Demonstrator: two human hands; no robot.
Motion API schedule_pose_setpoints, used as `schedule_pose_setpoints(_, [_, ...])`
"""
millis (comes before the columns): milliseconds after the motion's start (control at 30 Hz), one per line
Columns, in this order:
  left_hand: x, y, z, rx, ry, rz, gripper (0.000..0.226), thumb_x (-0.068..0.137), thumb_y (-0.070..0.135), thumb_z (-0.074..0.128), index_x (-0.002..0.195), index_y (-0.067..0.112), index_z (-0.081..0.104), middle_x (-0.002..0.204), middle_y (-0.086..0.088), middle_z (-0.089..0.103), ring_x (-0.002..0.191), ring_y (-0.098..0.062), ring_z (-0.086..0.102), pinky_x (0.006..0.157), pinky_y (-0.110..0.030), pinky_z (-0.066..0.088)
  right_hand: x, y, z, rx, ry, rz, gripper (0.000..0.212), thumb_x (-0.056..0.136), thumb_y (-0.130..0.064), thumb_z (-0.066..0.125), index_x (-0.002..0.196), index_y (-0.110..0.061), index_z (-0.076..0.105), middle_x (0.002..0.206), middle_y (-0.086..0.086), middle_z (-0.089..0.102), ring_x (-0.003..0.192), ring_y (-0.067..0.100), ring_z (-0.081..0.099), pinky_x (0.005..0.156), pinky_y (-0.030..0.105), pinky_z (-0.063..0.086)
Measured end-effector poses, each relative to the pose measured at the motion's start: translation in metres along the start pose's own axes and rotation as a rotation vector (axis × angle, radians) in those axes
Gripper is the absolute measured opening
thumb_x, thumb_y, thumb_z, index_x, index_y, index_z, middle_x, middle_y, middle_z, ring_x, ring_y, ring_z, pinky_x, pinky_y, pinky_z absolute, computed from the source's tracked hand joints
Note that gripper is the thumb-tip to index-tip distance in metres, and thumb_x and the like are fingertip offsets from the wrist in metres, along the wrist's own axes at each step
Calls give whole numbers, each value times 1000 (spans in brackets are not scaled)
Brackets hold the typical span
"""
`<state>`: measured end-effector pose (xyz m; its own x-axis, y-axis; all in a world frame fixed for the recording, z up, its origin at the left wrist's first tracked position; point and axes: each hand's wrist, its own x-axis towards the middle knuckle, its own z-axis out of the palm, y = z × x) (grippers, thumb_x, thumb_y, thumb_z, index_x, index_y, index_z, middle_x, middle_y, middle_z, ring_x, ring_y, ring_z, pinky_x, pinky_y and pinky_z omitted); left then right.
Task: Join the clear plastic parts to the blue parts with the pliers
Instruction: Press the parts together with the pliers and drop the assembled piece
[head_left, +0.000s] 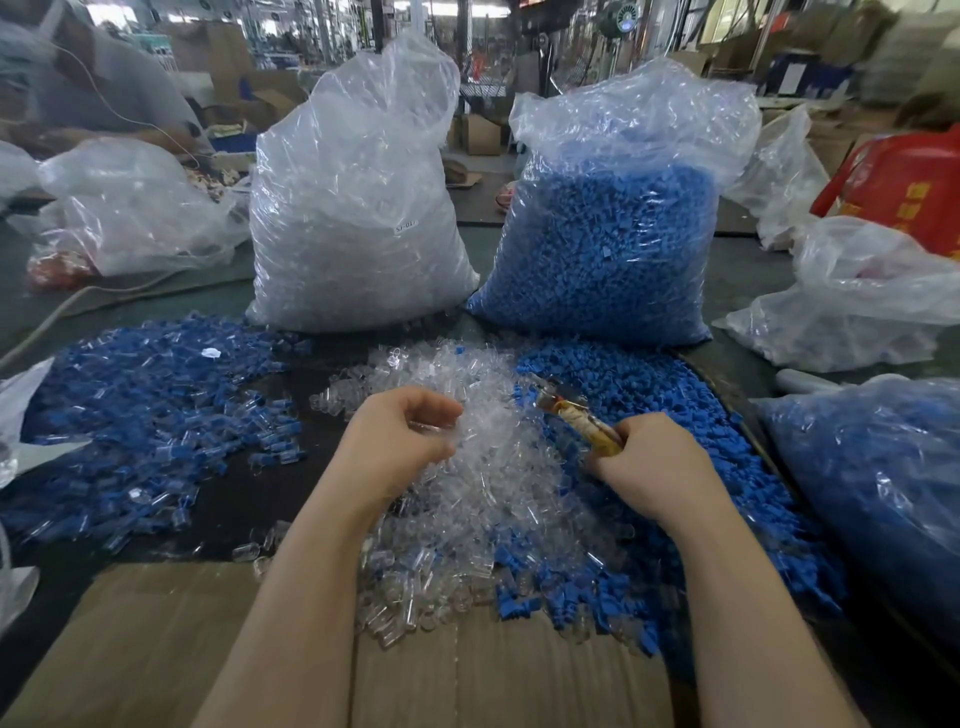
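A heap of clear plastic parts (483, 467) lies in the middle of the table, with a heap of loose blue parts (649, 395) to its right. Joined blue-and-clear pieces (145, 415) spread across the left. My left hand (402, 436) hovers over the clear heap with its fingers curled; a clear part seems to sit among them, but blur hides it. My right hand (649, 462) grips the handles of the pliers (576, 415), whose jaws point up and left at the edge of the blue heap.
Two tall plastic bags stand behind the heaps: one of clear parts (353, 218), one of blue parts (608, 234). Another bag of blue parts (883, 483) lies at the right. A cardboard sheet (156, 649) covers the near edge. A person (78, 88) sits far left.
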<state>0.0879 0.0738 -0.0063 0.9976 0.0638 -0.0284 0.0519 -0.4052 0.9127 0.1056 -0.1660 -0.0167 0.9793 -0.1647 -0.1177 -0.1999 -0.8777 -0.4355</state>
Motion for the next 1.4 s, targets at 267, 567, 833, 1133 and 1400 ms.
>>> schedule_pose_setpoints(267, [0,-1,0,-20,-18,-7,34,80,-1,74,98,27,70,97,9,71,84,-9,69,65,-13,51,-7,-17,17,-102,139,49,20,82,-35,67,76,-20,54,69,1,57,58,18,52,48,25,33])
schedule_pose_setpoints(567, [5,-12,-17,-22,77,-111,25,87,3,69,97,25,68,97,4,70,87,-8,64,69,-22,45,-9,-17,17,-120,171,18,20,83,-35,63,75,-21,51,69,0,56,57,17,51,47,25,32])
schedule_pose_setpoints(833, [0,-6,-11,151,-143,-116,30,76,16,83,98,28,66,90,4,68,84,-12,66,69,-20,47,-11,-17,14,-117,154,2,20,83,-32,63,74,-20,51,69,1,56,58,19,52,48,25,31])
schedule_pose_setpoints(1133, [2,-4,-3,254,22,-34,10,81,24,79,84,30,71,87,10,73,80,-7,68,76,-27,54,-7,-16,13,-78,44,-18,11,81,-27,62,78,-19,55,71,3,58,63,21,57,54,27,41])
schedule_pose_setpoints(1400, [1,-1,-3,-86,79,-64,7,82,17,79,84,23,76,75,0,75,66,-11,65,67,-27,58,-4,-1,12,20,125,80,10,81,-21,61,77,-15,54,67,6,57,57,23,54,48,25,34])
